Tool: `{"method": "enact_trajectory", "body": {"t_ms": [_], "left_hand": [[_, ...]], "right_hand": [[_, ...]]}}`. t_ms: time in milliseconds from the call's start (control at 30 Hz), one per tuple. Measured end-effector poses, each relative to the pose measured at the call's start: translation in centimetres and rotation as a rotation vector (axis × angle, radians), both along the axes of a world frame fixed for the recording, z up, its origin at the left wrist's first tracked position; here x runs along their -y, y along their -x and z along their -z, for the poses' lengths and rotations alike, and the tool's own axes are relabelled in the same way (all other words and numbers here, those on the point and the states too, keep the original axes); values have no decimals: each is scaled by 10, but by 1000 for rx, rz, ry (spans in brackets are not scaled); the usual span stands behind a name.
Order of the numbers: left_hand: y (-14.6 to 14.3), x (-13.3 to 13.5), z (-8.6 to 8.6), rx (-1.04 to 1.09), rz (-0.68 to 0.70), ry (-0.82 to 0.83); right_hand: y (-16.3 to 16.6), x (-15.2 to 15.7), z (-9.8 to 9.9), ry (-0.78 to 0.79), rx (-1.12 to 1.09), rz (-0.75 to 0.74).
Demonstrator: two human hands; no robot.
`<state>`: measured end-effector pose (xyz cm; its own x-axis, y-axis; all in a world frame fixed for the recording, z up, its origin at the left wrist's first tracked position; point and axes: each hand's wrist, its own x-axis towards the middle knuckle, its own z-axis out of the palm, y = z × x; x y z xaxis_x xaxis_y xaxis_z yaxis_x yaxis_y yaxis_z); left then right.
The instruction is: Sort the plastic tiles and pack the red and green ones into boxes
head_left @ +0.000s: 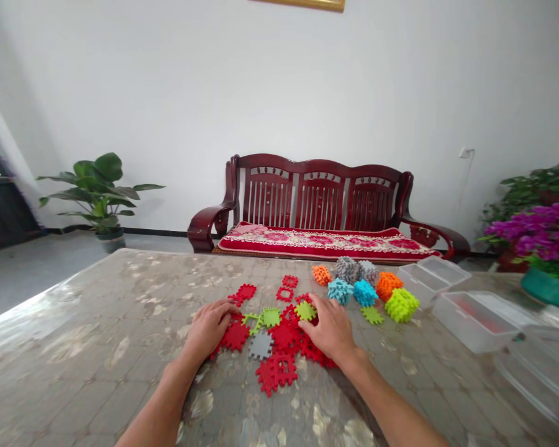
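My left hand rests at the left side of a loose pile of flat toothed tiles, its fingers stretched over a red tile. On the pile's right side lies my right hand, thumb and fingers apart around a lime-green tile. The thumb touches or nearly touches that tile's lower edge. Between my hands are another lime-green tile, a lime-green open frame piece, a grey tile and several red ones. Joined red pieces lie nearest me. My palms hide some tiles.
Assembled toothed blocks in orange, grey, blue and lime green stand right of the pile. Clear plastic boxes line the table's right side. A wooden bench stands beyond; purple flowers are at right.
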<state>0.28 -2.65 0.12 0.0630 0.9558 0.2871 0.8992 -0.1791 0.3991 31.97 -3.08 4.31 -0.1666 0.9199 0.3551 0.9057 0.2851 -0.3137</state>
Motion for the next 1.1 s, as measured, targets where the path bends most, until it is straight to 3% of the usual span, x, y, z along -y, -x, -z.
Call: {"method": "enact_trajectory", "body": {"t_ms": [133, 267, 367, 500, 600, 733, 1100], "left_hand": [[0, 0, -1, -5, 0, -5], [0, 1, -3, -28, -1, -1], [1, -1, -1, -46, -4, 7], [4, -3, 1, -56, -5, 0], [4, -3, 1, -48, 2, -7], [3, -3, 0, -46, 13, -9], [4, -3, -1, -63, 17, 16]], "right_hand": [[7, -1, 5, -5, 18, 12], [2, -2, 6, -39, -103, 0], [-17, -4, 7, -110, -241, 42], [-63, -5, 20, -137, -335, 205], [-97, -2, 29, -106, -298, 328], [-124, -4, 27, -84, -157, 465], [-137, -18, 38, -9, 17, 525]]}}
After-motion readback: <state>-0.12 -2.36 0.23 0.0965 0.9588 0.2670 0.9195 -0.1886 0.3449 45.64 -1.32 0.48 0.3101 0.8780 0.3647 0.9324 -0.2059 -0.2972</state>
